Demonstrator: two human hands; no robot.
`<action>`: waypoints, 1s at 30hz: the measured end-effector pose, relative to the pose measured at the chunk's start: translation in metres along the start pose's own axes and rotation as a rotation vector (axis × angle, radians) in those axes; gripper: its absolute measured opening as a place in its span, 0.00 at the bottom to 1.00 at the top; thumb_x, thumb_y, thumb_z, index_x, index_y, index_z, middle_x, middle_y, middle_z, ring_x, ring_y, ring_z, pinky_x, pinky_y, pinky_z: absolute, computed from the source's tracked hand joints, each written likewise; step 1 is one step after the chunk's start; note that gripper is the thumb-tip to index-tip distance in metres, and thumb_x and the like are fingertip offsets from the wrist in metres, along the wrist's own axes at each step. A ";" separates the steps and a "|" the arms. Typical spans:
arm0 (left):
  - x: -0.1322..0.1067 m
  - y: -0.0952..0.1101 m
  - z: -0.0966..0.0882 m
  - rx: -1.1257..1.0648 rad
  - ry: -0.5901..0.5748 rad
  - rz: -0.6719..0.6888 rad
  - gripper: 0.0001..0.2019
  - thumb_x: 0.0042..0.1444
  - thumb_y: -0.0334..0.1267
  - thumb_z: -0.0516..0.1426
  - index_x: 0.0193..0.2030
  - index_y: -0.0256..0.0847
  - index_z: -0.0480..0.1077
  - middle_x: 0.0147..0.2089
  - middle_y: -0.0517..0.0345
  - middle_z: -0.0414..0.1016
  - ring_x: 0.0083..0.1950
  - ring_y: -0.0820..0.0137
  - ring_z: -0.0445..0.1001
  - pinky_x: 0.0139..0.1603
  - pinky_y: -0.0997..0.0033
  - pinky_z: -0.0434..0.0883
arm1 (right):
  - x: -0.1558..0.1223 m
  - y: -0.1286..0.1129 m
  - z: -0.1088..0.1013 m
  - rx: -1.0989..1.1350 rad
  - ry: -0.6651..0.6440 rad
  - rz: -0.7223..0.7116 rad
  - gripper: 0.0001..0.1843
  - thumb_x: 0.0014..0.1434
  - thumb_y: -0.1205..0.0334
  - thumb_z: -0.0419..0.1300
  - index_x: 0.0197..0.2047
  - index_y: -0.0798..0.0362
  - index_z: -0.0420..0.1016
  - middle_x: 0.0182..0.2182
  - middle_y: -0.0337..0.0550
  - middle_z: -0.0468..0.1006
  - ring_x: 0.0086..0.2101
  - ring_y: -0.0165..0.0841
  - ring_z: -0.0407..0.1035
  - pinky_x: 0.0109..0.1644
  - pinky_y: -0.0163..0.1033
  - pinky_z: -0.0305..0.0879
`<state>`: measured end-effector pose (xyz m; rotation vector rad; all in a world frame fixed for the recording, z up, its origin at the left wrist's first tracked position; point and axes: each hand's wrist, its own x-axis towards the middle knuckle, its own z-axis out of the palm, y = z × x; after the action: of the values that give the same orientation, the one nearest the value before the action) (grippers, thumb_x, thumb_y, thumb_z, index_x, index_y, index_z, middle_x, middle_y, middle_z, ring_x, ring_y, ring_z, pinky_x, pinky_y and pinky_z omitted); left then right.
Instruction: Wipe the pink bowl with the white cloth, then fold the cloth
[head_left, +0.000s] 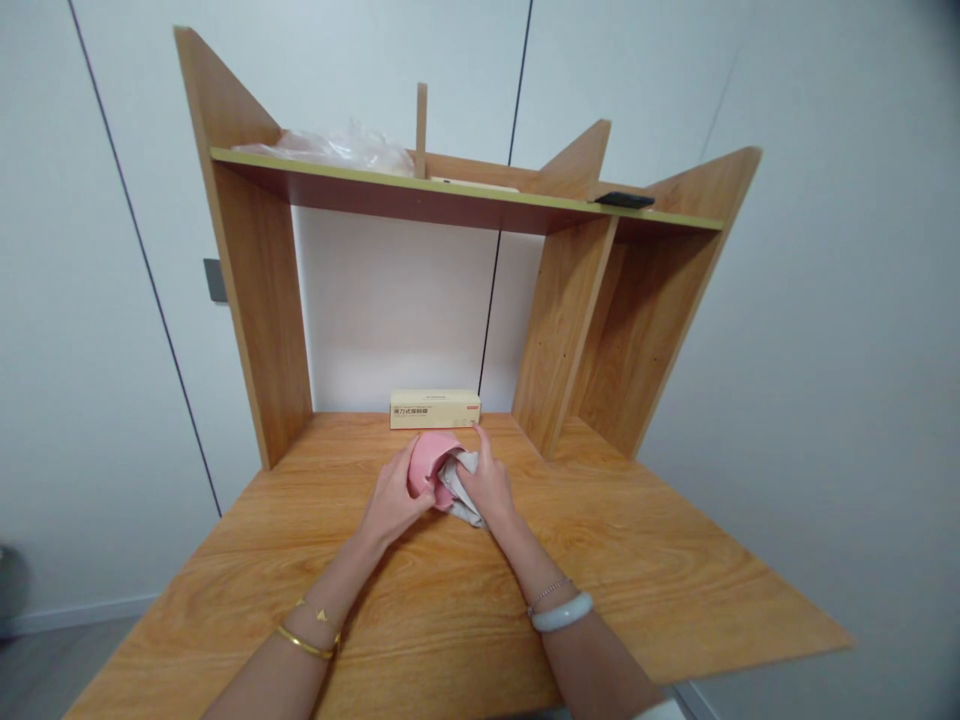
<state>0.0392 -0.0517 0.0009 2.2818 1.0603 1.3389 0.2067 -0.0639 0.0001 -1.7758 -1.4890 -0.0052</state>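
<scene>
My left hand (391, 498) grips a small pink bowl (429, 458), tilted on its side above the wooden desk (450, 600). My right hand (487, 482) is closed on a grey cloth (463, 492) and presses it into the bowl's opening, with the forefinger raised. Both hands meet near the middle of the desk, just in front of a long cream box (435, 408).
The cream box lies against the white back wall. A wooden hutch (255, 300) rises over the desk, with a divider (559, 330) on the right. On its top shelf lie a crumpled clear plastic bag (337, 150) and a flat black object (624, 200).
</scene>
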 end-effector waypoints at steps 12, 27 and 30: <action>0.000 0.000 0.012 -0.225 0.025 -0.121 0.37 0.53 0.45 0.54 0.65 0.39 0.39 0.58 0.43 0.60 0.57 0.59 0.63 0.54 0.58 0.62 | 0.005 0.012 0.014 0.506 0.109 -0.078 0.29 0.53 0.65 0.49 0.59 0.52 0.53 0.48 0.46 0.71 0.45 0.34 0.67 0.45 0.37 0.63; -0.002 0.017 -0.007 0.284 -0.105 -0.200 0.32 0.49 0.45 0.55 0.61 0.39 0.57 0.45 0.47 0.74 0.44 0.55 0.73 0.46 0.59 0.66 | -0.001 0.001 -0.001 -0.099 -0.008 -0.105 0.37 0.54 0.55 0.54 0.64 0.54 0.45 0.25 0.44 0.75 0.27 0.38 0.69 0.29 0.35 0.56; -0.002 0.015 -0.005 0.263 -0.089 -0.183 0.32 0.50 0.47 0.54 0.61 0.40 0.55 0.46 0.46 0.74 0.43 0.55 0.72 0.46 0.57 0.66 | -0.001 0.005 0.002 0.018 -0.016 -0.122 0.37 0.54 0.58 0.53 0.65 0.53 0.43 0.22 0.39 0.73 0.24 0.34 0.66 0.28 0.33 0.56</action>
<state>0.0411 -0.0640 0.0105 2.3302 1.4489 1.0708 0.2092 -0.0633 -0.0043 -1.6718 -1.6021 -0.0386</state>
